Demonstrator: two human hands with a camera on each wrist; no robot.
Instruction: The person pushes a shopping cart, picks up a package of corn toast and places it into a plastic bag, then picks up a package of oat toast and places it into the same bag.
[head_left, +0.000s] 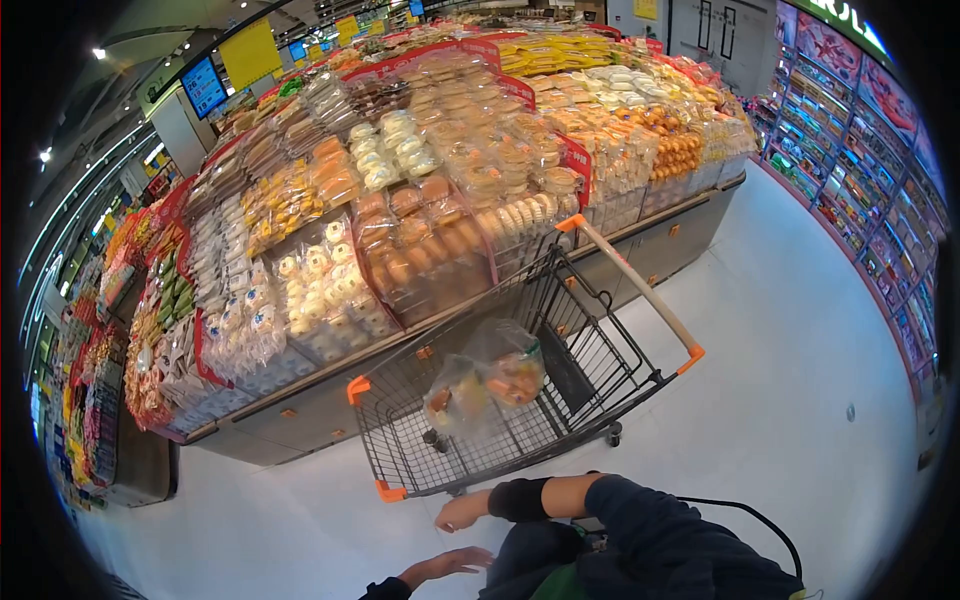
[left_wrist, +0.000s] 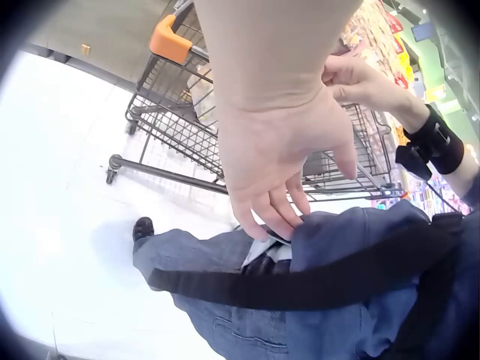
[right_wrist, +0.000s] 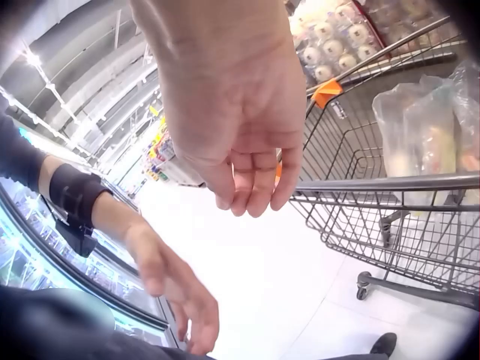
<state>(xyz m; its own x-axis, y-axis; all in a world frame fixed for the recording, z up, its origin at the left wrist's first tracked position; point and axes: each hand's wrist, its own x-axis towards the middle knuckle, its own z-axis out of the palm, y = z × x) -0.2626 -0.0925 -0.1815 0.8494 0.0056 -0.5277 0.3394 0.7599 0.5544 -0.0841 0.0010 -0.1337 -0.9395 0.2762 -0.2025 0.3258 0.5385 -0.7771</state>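
My left hand (head_left: 452, 563) hangs low in front of my body with loosely bent fingers and nothing in it. In the left wrist view its fingertips overlap my dark blue clothing (left_wrist: 337, 240). Just beyond it, my right hand (head_left: 463, 510) hangs beside the near side of a shopping cart (head_left: 480, 465); its fingers (right_wrist: 262, 191) curl loosely and hold nothing. The cart is black wire with orange corners and a long handle (head_left: 640, 285). Inside its basket lie clear plastic bags (head_left: 480, 375) with food in them.
A long display (head_left: 390, 200) piled with packaged buns and pastries runs along the cart's far side. Lit shelves (head_left: 850, 150) line the right, and another goods stand (head_left: 100, 400) is at the left. Pale floor (head_left: 780, 400) extends right of the cart.
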